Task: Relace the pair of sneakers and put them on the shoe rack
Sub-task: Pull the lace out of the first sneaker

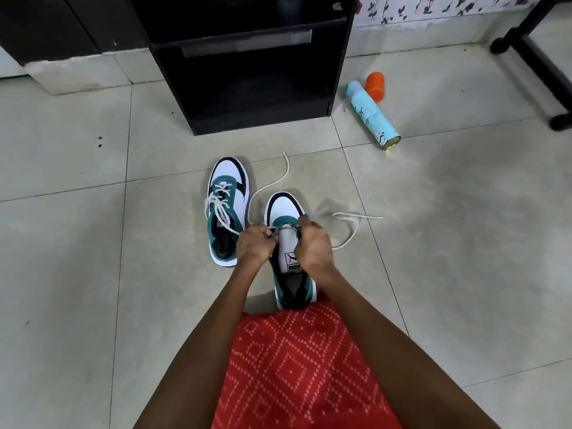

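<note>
Two white, teal and black sneakers stand on the tiled floor in front of me. The left sneaker [226, 209] is laced, with a loose bow. The right sneaker [286, 212] lies between my hands, its white tongue showing. A white lace [272, 184] runs through its lowest eyelets; one end trails up to the left, the other end [353, 224] loops out to the right. My left hand [253, 243] pinches the lace at the left eyelet row. My right hand [312, 246] pinches the lace at the right eyelet row. The black shoe rack [247, 63] stands just beyond the shoes.
A light blue spray can [373, 116] lies on the floor to the right of the rack, with an orange cap [375, 86] beside it. A black furniture leg [538, 63] crosses the far right corner. My red patterned garment [297, 360] covers my lap.
</note>
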